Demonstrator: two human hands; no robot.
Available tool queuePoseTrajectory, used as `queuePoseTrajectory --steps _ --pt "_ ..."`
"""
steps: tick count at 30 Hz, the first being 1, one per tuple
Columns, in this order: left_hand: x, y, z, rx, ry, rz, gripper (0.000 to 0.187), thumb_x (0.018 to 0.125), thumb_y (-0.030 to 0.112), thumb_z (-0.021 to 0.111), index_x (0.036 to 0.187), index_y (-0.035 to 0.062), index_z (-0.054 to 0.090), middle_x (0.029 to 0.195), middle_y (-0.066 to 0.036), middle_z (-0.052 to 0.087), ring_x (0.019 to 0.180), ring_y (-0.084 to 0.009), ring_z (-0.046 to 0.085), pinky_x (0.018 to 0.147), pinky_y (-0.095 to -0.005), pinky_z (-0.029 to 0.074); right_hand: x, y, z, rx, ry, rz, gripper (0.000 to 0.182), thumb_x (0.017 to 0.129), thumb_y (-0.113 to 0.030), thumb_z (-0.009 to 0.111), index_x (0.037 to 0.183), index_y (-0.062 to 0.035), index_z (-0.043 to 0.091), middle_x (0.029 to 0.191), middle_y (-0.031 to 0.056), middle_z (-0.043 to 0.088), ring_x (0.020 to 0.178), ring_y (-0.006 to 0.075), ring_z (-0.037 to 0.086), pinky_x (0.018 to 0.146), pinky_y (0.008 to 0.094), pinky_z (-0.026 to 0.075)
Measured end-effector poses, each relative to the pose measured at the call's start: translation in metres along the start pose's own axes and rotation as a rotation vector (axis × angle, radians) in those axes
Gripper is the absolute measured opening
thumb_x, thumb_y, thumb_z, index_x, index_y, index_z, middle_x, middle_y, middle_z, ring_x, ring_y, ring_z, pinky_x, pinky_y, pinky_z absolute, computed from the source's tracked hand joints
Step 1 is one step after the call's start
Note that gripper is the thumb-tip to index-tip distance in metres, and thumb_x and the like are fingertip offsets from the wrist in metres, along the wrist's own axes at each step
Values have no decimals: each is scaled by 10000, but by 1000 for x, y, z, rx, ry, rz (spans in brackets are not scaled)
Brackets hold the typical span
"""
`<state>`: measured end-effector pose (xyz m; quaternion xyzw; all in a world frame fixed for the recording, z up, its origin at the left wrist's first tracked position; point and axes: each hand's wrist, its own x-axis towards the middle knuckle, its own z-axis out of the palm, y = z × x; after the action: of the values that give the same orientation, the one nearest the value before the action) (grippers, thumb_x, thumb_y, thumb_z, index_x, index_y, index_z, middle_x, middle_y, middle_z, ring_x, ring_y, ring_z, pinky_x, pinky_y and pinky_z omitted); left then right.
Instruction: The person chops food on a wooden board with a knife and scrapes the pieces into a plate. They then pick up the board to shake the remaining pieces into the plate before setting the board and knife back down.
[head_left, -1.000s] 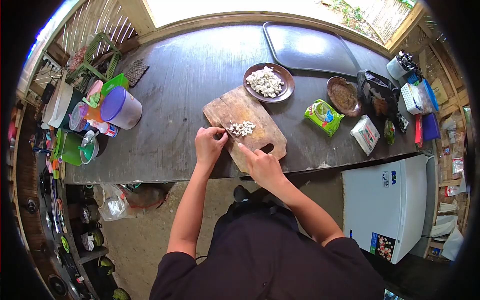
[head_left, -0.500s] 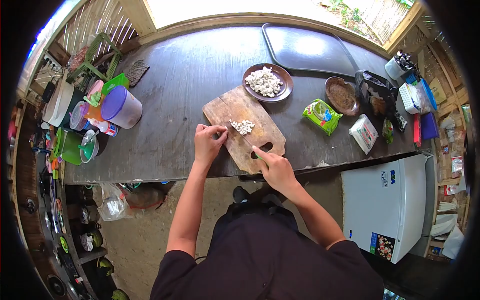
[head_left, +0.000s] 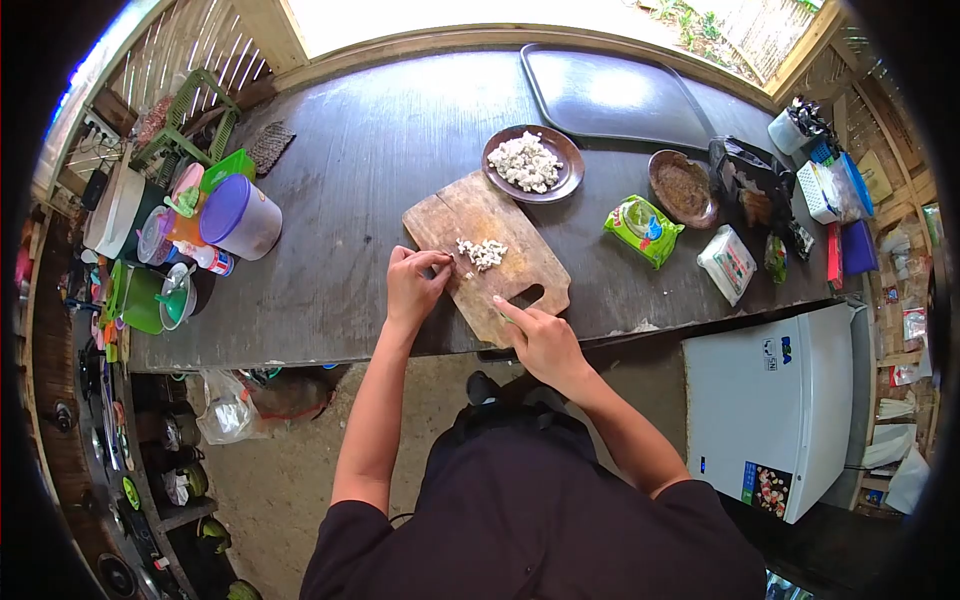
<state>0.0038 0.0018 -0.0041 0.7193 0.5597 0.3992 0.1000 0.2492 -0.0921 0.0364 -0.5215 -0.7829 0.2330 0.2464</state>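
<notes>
A wooden cutting board (head_left: 440,222) with a handle hole lies at an angle near the table's front edge. On its middle sits a small heap of chopped white pieces (head_left: 487,254), with a few bits closer to my left hand. My left hand (head_left: 415,285) is at the board's left edge, thumb and fingers pinched together; whatever is between them is too small to make out. My right hand (head_left: 545,340) is closed over the board's lower part, index finger stretched forward along a knife, which is mostly hidden. Behind the board, a brown plate (head_left: 573,172) carries more white pieces (head_left: 525,163).
To the right are a green packet (head_left: 643,230), a white package (head_left: 727,265), a brown dish (head_left: 684,188) and a black plastic bag (head_left: 750,180). A dark tray (head_left: 620,95) lies at the back. Tubs, including a purple-lidded container (head_left: 241,218), crowd the left. A white freezer (head_left: 745,400) stands front right.
My right hand has shifted slightly left and turned, its index fingertip now nearer my left hand. My left hand stays pinched in nearly the same spot.
</notes>
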Motion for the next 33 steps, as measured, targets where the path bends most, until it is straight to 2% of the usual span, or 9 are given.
queuePoseTrajectory --steps 5,8,11,14,17,23,26,29,33 --pt "2 -1 -2 -33 -35 -58 125 766 135 857 886 108 831 897 -14 797 832 -225 608 794 -341 526 11 3 3 -19 7 -60 460 977 -155 629 1436 -176 637 826 173 675 721 365 703 681 485 582" --pt "3 -4 -3 -42 -59 -67 156 772 141 884 921 123 842 918 10 799 808 -203 566 779 -333 516 23 -1 4 -62 -45 -32 447 990 -171 610 1437 -171 631 823 180 682 718 374 707 683 490 583" --pt "2 -6 -1 -50 -68 -89 154 773 148 887 918 124 841 913 6 798 807 -202 573 775 -331 516 35 0 9 -53 -23 -82 451 996 -176 600 1446 -164 620 822 182 685 707 381 709 673 494 584" --pt "1 -4 -2 -50 -51 -93 153 775 153 888 918 125 841 916 2 799 813 -203 583 773 -331 516 39 0 9 -19 -63 -15 489 967 -146 642 1455 -182 627 836 198 677 738 400 691 711 495 567" --pt "-2 -5 0 -47 -28 -94 152 776 156 889 917 128 840 909 -3 797 826 -203 593 771 -332 516 32 -3 6 -92 -40 -65 468 986 -177 605 1454 -153 613 830 180 692 708 383 716 680 497 589" --pt "-3 -7 4 -80 7 -54 155 790 150 882 936 124 836 875 -12 786 799 -198 588 742 -332 510 22 13 -2 -74 -10 -50 440 992 -196 622 1431 -213 642 856 163 706 766 368 722 724 483 593" --pt "-1 9 -6 -62 -81 -179 169 795 164 888 950 120 836 860 -30 779 755 -193 576 690 -334 494 27 18 -1 -11 17 -42 444 986 -190 638 1428 -226 648 874 160 709 824 361 723 762 488 583" --pt "-5 15 1 -142 -52 -112 135 800 161 872 918 110 829 874 -48 784 763 -234 600 708 -355 502 35 16 -1 12 29 -29 457 981 -180 647 1436 -224 641 889 170 711 856 372 719 785 495 571" --pt "-8 22 11 -127 -5 -118 136 804 166 871 912 95 829 860 -60 779 774 -240 608 717 -363 510 40 11 3 53 34 -5 453 978 -175 653 1430 -201 643 951 188 725 886 387 716 789 496 566"
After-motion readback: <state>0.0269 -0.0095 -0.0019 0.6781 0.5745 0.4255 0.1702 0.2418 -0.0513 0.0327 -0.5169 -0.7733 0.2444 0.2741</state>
